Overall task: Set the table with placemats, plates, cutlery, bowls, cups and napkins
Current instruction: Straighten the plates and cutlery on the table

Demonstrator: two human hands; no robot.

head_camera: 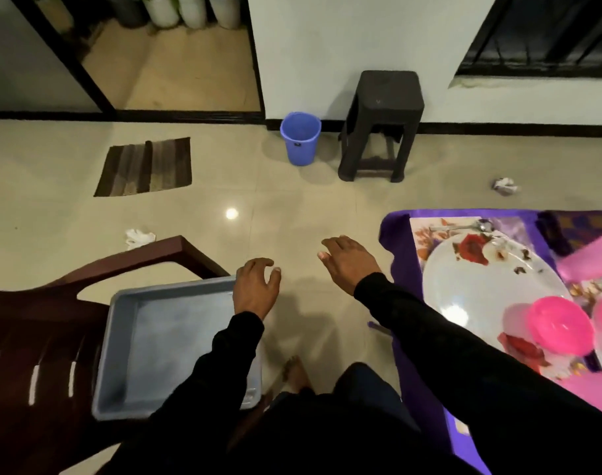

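We see the fingers of the left hand loosely curled and a little spread, holding nothing; the hand hovers over the far right corner of the grey tray, and we cannot tell whether it touches the rim. The fingers of the right hand lie nearly straight and close together, palm down, over the bare floor in the middle of the frame, gripping nothing. Both arms wear black sleeves.

The tray rests on a dark brown chair at lower left. At the right edge of the frame the tabletop carries a purple cloth, and on it a flowered placemat with a white plate decorated with red flowers. A pink bowl stands on the near side of the plate, and a spoon lies on the placemat just beyond the plate's far rim. More pink things crowd the right border, too cut off to name.

Further out, a blue bucket stands beside a dark stool against the white wall in the upper middle. A striped mat lies at upper left, and two crumpled papers lie on the floor, one by the chair, the other at right.
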